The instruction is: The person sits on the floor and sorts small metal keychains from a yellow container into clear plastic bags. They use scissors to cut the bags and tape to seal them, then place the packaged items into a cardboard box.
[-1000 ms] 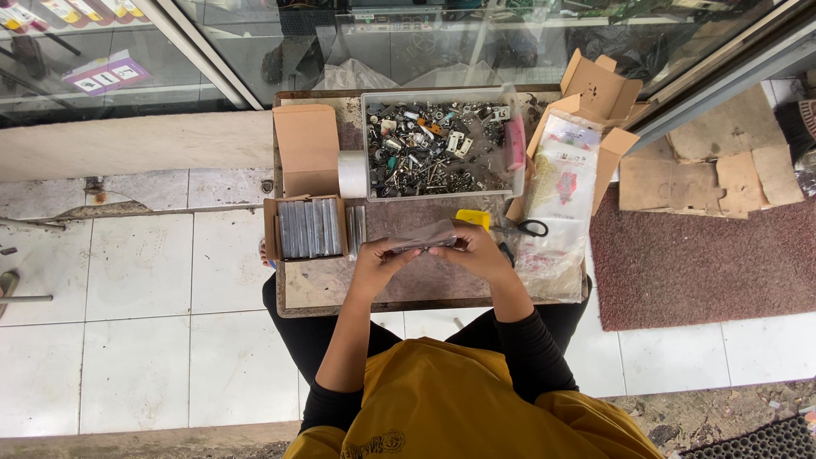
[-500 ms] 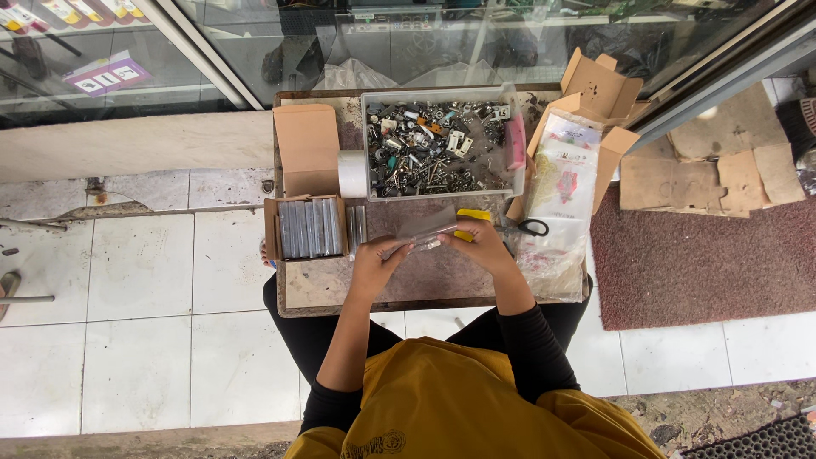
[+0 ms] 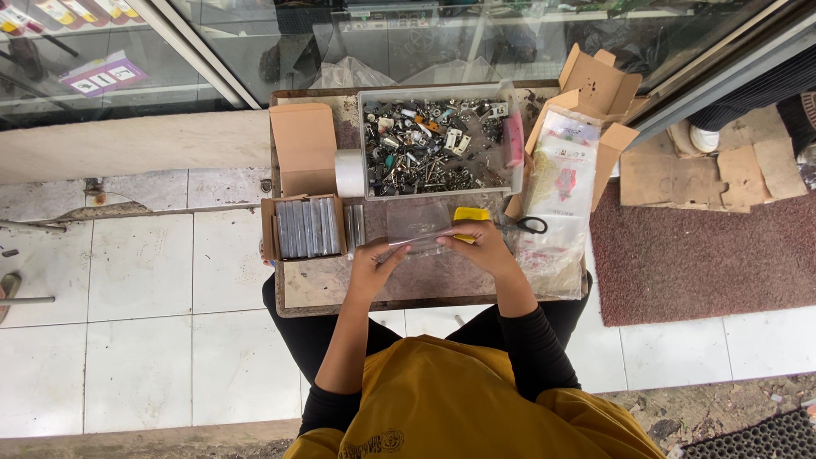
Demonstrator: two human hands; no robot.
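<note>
- My left hand (image 3: 371, 265) and right hand (image 3: 478, 242) are both up over the small worktable (image 3: 293, 293), fingers pinched shut on the two ends of a clear plastic bag (image 3: 422, 231).
- The bag is stretched flat between the hands, just above the middle of the table, near the front edge of the clear tray (image 3: 435, 143).
- That tray sits at the far side of the table and is full of mixed metal hardware, with a pink piece at its right end.
- A yellow object (image 3: 470, 216) lies just beyond my right hand; I cannot tell whether the fingers touch it.
- To the left of my left hand is an open cardboard box (image 3: 302, 226) packed with grey flat pieces standing on edge.
- Far of that box lie a cardboard flap (image 3: 303, 146) and a white roll (image 3: 349, 172).
- Right of my right hand are black-handled scissors (image 3: 529, 224) and a stack of printed plastic packets (image 3: 559, 183).
</note>
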